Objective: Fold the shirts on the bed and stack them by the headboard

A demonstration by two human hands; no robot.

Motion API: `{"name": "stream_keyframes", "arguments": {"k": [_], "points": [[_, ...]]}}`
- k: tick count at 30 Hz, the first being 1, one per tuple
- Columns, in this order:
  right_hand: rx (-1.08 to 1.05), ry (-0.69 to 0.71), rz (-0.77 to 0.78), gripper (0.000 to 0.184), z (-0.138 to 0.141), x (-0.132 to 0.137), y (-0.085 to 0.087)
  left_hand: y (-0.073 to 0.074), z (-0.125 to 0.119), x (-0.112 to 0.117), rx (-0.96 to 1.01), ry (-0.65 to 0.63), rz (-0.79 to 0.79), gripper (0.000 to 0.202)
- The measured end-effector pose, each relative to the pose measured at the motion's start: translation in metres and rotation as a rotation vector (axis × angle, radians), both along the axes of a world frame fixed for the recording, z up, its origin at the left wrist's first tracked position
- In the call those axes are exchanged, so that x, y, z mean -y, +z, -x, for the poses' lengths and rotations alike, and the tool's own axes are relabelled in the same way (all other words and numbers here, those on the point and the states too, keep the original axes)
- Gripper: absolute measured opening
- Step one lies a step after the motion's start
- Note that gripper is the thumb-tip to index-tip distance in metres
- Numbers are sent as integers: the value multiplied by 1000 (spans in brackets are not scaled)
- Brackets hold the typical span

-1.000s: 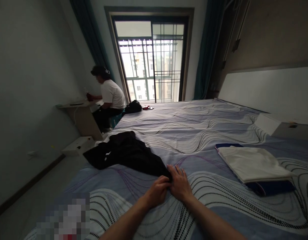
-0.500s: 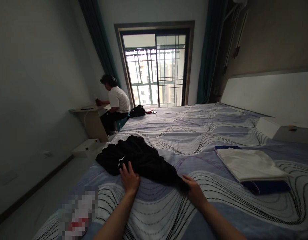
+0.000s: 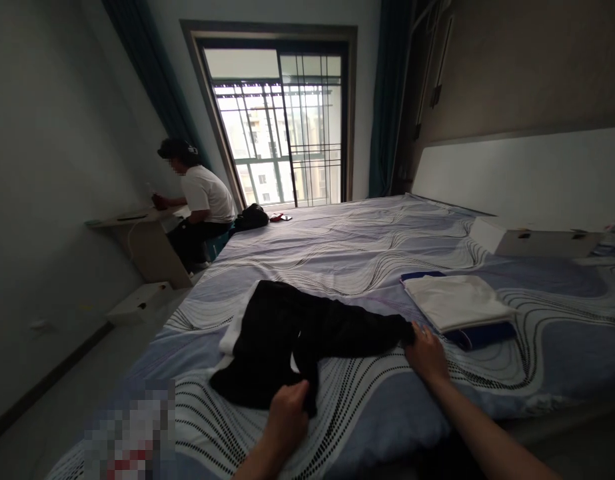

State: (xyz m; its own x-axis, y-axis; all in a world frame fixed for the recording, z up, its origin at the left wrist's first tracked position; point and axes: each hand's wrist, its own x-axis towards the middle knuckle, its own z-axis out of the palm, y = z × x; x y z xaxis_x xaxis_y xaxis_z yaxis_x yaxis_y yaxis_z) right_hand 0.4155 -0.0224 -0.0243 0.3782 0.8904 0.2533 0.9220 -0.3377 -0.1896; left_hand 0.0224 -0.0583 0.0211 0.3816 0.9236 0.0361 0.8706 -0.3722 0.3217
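A black garment (image 3: 272, 333) with white patches lies spread and wrinkled on the patterned bed sheet (image 3: 347, 280). My left hand (image 3: 287, 413) is closed on its near edge, just below a white mark on the cloth. My right hand (image 3: 427, 353) grips the narrow right end of the garment, which is stretched out toward it. Right of that hand rests a folded white cloth (image 3: 457, 301) on top of a folded blue cloth (image 3: 487, 335).
A person (image 3: 207, 193) in a white top sits at a small desk (image 3: 152, 243) on the left. A black bag (image 3: 252, 217) lies at the bed's far edge. White boxes stand on the bed (image 3: 542, 241) and on the floor (image 3: 137, 301). Behind is a window (image 3: 272, 127).
My left hand has gone from lying spread on the garment to gripping its near edge. The garment's right end is drawn out farther right with my right hand. The view has shifted right.
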Motion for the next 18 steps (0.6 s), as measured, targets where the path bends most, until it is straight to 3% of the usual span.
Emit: {"name": "stream_keyframes", "arguments": {"k": [2, 4, 6, 7, 8, 10, 13, 15, 16, 18], "points": [[9, -23, 12, 66, 11, 0, 2, 2, -37, 35, 99, -167, 175, 52], [-3, -66, 19, 73, 22, 3, 4, 15, -70, 52, 237, -447, 379, 40], [-33, -96, 31, 79, 33, 11, 6, 35, -92, 43, 391, -658, 536, 32], [-55, -101, 39, 81, 40, 16, 6, 45, -97, 29, 471, -680, 562, 31], [-83, -101, 45, 82, 46, 22, 7, 54, -97, 10, 544, -623, 536, 31], [-146, -90, 50, 78, 59, 36, 9, 64, -86, -37, 623, -269, 284, 37], [-248, -68, 1, 69, 79, 54, 13, 57, -47, -103, 312, 340, -150, 43], [-336, -64, -71, 67, 95, 56, 18, 44, -15, -130, 54, 621, -256, 58], [-394, -65, -102, 68, 102, 53, 22, 38, -1, -138, -37, 646, -246, 63], [-532, -79, -99, 72, 117, 39, 33, 30, 21, -145, -150, 533, -170, 56]]}}
